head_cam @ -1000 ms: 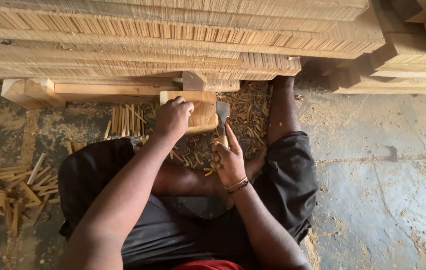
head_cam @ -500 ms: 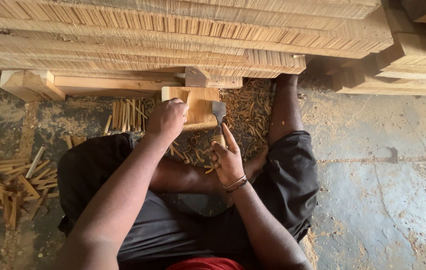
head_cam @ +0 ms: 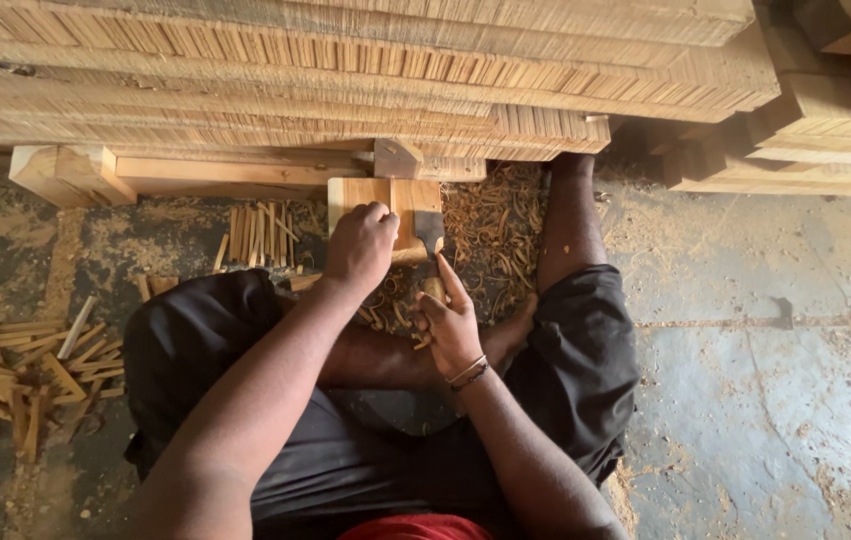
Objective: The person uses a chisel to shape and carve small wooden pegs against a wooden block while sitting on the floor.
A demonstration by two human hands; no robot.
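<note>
Since a moment ago the left hand [head_cam: 360, 245] has stayed pressed on the small wooden block [head_cam: 385, 215], and the right hand [head_cam: 450, 325] has kept the chisel [head_cam: 430, 235] at the block's right edge; hardly anything has shifted.

Closest to the camera are the person's two bare arms and dark shorts [head_cam: 345, 440]. The person sits on the floor with legs folded. The right wrist wears a thin bracelet [head_cam: 468, 372].

The right hand's fingers are wrapped tight around the chisel's wooden handle, with one finger pointing up along it. The flat grey blade touches the block.

The left hand's fingers are curled and pressed together on top of the block, holding it down. The block is pale, square-ish and lies flat on the floor, just in front of the knees.

Curly wood shavings [head_cam: 490, 235] lie around and to the right of the block. A little row of short sticks [head_cam: 255, 235] lies just left of it. A bigger heap of sticks [head_cam: 20, 365] lies far left.

Farther back, long pale planks [head_cam: 345, 70] are stacked in a big pile. No packages, labels or signs show.
</note>
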